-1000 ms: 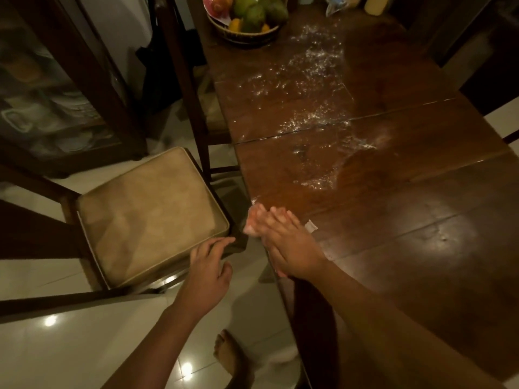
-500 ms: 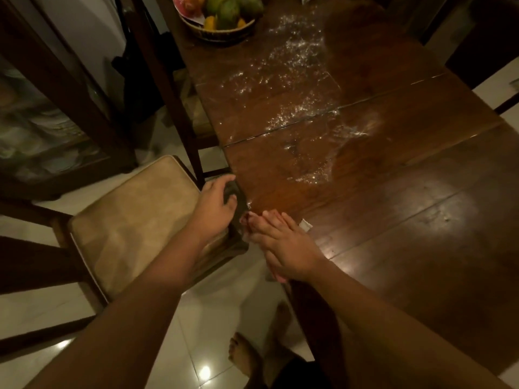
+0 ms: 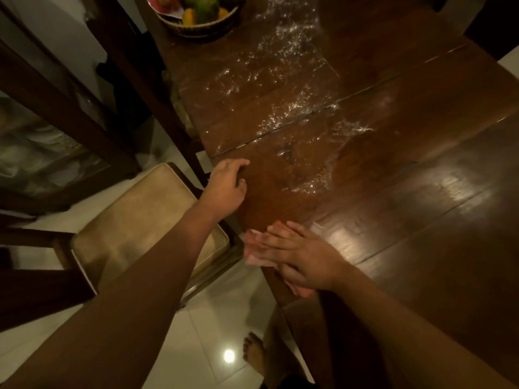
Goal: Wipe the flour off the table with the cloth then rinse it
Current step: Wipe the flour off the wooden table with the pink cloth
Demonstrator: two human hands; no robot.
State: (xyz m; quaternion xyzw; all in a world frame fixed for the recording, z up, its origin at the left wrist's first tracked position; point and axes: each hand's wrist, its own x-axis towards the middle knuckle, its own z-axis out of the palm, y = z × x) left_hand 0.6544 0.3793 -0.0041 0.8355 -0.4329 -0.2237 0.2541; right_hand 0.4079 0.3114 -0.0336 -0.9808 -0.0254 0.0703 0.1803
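At the near edge of the table (image 3: pixel 421 197): cloth (image 3: pixel 254 249) lies flat, partly over the rim, placed ready for a sweep.
Right hand (image 3: pixel 300 256): fingers straight, pressing the cloth down, not gripping.
Left hand (image 3: pixel 227 186): loosely curled, empty, at the table's side — likely bracing or catching.
Flour (image 3: pixel 295 113): scattered beyond both hands — unwiped.

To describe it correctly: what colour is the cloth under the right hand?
The cloth looks pale pink, in the head view.

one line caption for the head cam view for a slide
Right hand presses a pink cloth on the wooden table edge; flour lies scattered beyond.
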